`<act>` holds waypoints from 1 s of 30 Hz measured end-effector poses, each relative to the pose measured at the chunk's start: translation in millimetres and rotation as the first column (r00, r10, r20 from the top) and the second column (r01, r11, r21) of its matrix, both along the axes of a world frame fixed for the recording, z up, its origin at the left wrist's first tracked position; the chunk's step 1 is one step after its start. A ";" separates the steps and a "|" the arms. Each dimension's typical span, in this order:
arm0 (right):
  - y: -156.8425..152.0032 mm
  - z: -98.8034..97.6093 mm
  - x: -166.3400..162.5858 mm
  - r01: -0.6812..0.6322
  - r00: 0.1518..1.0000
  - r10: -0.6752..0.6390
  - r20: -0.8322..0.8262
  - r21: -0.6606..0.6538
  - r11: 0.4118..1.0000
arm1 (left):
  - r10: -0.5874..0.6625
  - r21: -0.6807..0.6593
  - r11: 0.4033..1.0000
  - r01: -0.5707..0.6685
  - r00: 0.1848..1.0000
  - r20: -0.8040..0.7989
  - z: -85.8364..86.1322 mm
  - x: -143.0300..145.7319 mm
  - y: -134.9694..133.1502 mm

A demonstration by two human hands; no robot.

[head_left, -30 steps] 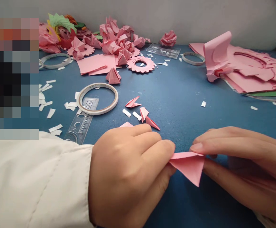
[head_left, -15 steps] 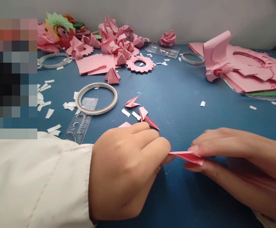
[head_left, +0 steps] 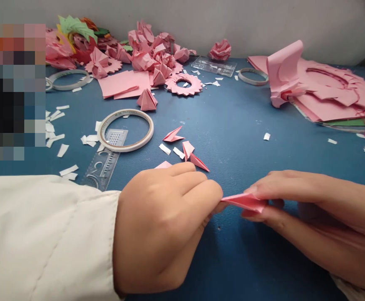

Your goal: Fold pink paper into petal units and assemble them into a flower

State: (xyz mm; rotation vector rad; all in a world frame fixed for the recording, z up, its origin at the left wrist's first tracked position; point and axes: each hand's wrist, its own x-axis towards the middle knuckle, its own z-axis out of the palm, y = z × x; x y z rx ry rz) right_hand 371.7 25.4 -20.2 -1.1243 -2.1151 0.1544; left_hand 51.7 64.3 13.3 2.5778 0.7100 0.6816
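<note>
A small folded piece of pink paper (head_left: 244, 201) is stretched between my two hands, just above the blue table. My left hand (head_left: 166, 225), in a white sleeve, pinches its narrow pointed tip; those fingertips are partly hidden behind the knuckles. At the wider end, my right hand (head_left: 295, 200) grips the paper between thumb and fingers. Beyond my left knuckles lie several small folded pink pieces, one of them a pointed piece (head_left: 173, 134). Two white paper strips (head_left: 165, 149) rest beside them.
A roll of double-sided tape (head_left: 151, 131) overlaps a clear ruler (head_left: 105, 165) at centre left. Behind are pink paper sheets (head_left: 124, 85), a pleated paper ring (head_left: 184, 85) and heaped folded flowers (head_left: 147, 50). Large pink layered paper (head_left: 330, 90) lies at right. White scraps are scattered about.
The wider end of the pink paper has tilted, showing more of its inner face. My right fingers have shifted slightly on it. The whole view has slid a little.
</note>
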 end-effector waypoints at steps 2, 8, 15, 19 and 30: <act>0.8 -0.7 -0.2 0.004 1.000 -0.004 0.005 0.009 1.000 | -0.009 -0.016 1.000 0.009 1.000 -0.001 0.1 -0.1 0.4; 13.4 6.4 -15.5 -0.080 0.997 0.080 -0.018 -0.007 0.997 | 0.049 0.009 0.999 -0.049 0.999 0.002 -0.4 0.7 -2.8; 13.8 9.9 -18.3 -0.189 0.982 0.189 0.016 -0.012 0.982 | 0.030 -0.014 0.999 -0.030 1.000 0.001 -1.4 -1.4 -2.3; 13.9 6.1 -16.8 -0.183 0.983 0.183 0.006 0.010 0.983 | 0.037 -0.010 0.999 -0.037 0.999 0.017 -3.1 0.4 -2.4; 1.9 -9.3 8.9 0.018 1.000 -0.018 -0.015 0.033 0.999 | -0.010 0.005 1.000 0.010 1.000 -0.008 -0.8 -1.4 -0.7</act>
